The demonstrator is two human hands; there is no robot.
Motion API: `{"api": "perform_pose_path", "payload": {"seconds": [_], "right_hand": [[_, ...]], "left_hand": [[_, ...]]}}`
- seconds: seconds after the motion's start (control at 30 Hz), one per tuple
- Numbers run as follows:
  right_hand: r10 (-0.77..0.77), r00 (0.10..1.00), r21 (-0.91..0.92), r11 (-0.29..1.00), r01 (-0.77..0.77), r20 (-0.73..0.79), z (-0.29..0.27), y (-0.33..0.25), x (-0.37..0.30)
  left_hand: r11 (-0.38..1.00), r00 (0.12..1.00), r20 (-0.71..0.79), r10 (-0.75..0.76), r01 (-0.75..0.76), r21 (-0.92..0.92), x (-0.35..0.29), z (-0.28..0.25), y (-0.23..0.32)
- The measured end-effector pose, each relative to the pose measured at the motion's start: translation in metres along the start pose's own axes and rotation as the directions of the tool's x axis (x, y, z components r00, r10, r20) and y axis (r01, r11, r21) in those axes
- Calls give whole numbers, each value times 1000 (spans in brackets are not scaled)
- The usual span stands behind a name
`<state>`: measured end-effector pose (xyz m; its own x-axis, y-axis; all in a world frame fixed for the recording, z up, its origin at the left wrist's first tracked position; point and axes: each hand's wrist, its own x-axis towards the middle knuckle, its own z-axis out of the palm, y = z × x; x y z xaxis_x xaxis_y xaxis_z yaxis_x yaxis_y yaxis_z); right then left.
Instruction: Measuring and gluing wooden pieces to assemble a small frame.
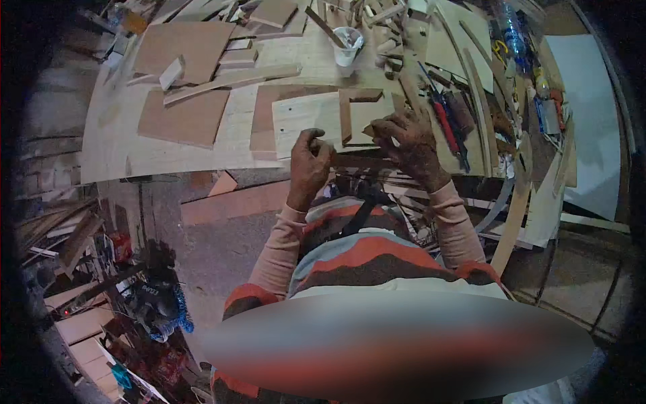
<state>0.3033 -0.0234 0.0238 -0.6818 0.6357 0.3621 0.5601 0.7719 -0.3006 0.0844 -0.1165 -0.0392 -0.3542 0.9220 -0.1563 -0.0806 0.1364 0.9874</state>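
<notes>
My left hand [311, 165] is at the table's near edge, fingers curled at the lower edge of a pale wooden board [303, 111] with small dark spots. What it grips, if anything, is hidden. To the right, my right hand [410, 143] has its fingers bent together over the work. A small yellowish tip [369, 130] shows at its fingertips, too small to name. Between the hands, brown wood strips [346, 120] form corners on a pale panel; the hand covers their right side. A darker strip [363, 162] spans the gap between the hands along the table's edge.
Brown panels [183, 120] and a long batten [232, 84] lie on the table at left. A white plastic cup [346, 48] with a stick in it stands at the back, near wood offcuts [390, 50]. A red-and-black tool [447, 124] and long strips lie at right.
</notes>
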Motion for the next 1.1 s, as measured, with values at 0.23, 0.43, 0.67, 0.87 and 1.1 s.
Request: {"api": "perform_pose_path", "payload": {"seconds": [0.23, 0.43, 0.67, 0.87, 1.1], "right_hand": [[116, 978, 385, 922, -42, -172, 5, -3, -13], [76, 988, 170, 984, -52, -137, 2, -7, -17], [-33, 998, -13, 999, 33, -60, 10, -3, -15], [26, 999, 32, 999, -27, 20, 32, -1, -13], [30, 999, 8, 1000, -30, -18, 41, 3, -13]], "left_hand": [[971, 989, 87, 117, -132, 200, -7, 3, -1], [965, 982, 89, 168, -182, 190, -3, 6, -17], [805, 929, 102, 355, -359, 472, -5, 12, -19], [760, 917, 90, 390, -376, 530, 0, 14, -28], [741, 925, 111, 364, -359, 568, -2, 18, -13]]}}
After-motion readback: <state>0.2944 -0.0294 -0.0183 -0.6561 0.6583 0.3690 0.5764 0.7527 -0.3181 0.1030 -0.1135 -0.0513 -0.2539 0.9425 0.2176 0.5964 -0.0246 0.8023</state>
